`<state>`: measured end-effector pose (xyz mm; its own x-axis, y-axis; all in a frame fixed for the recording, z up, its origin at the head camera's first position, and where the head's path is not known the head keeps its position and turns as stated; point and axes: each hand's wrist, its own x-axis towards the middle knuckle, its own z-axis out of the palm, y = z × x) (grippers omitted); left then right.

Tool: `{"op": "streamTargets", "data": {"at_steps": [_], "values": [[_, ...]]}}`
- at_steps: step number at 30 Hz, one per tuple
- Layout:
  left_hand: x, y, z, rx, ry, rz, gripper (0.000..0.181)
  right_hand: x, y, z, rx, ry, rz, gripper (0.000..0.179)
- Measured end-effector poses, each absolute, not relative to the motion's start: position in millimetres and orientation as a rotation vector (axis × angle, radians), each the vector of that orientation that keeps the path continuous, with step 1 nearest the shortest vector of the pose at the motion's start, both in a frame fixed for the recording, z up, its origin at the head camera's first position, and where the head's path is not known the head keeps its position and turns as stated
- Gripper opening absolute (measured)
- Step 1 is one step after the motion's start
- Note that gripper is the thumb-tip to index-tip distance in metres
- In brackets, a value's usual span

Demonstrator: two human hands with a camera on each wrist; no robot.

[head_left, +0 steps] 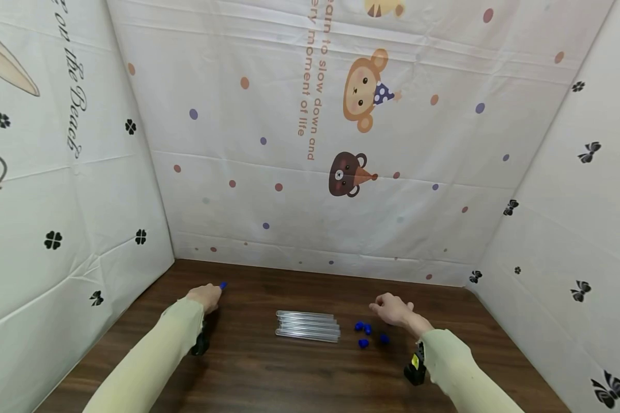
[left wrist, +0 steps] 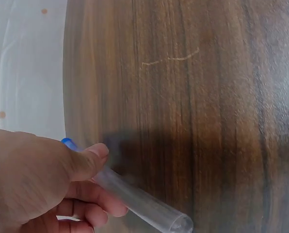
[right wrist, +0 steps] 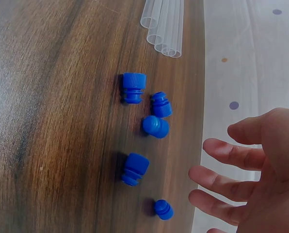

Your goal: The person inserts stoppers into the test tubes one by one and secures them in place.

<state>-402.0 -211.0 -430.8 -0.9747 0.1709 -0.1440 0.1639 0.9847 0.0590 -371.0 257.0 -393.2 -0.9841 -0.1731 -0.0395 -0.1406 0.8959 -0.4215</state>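
Note:
My left hand [head_left: 205, 296] pinches a clear test tube [left wrist: 139, 201] between thumb and fingers at the table's far left. The blue stopper [left wrist: 68, 142] on this tube sticks out past the thumb, and its rounded end points down to the right in the left wrist view. My right hand [head_left: 394, 310] hovers with loosely spread fingers, nothing in it. Nearest to it lie several loose blue stoppers [right wrist: 134, 87], ribbed and lying on their sides or tilted. To their left is a row of clear test tubes [head_left: 307, 326], open ends facing the stoppers.
The dark wooden table [head_left: 248, 367] meets a white printed cloth [head_left: 299, 218] along its back edge. More cloth walls rise on the left [head_left: 108, 189] and right [head_left: 563, 246] sides. A black wrist camera [head_left: 415, 367] hangs under the right sleeve.

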Motion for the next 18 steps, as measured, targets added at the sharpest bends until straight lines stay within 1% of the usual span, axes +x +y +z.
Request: {"op": "streamTargets", "data": {"at_steps": [11,18], "values": [[-398.1,-217.1,-432.0,0.226,2.95,0.095,0.01,-368.5,260.7,-386.7,-0.258,2.94,-0.673,0.028],[-393.9,-217.6,-431.0,0.246,2.954,0.132,0.013,-369.9,261.5,-389.7,-0.237,2.965,-0.65,0.025]]}}
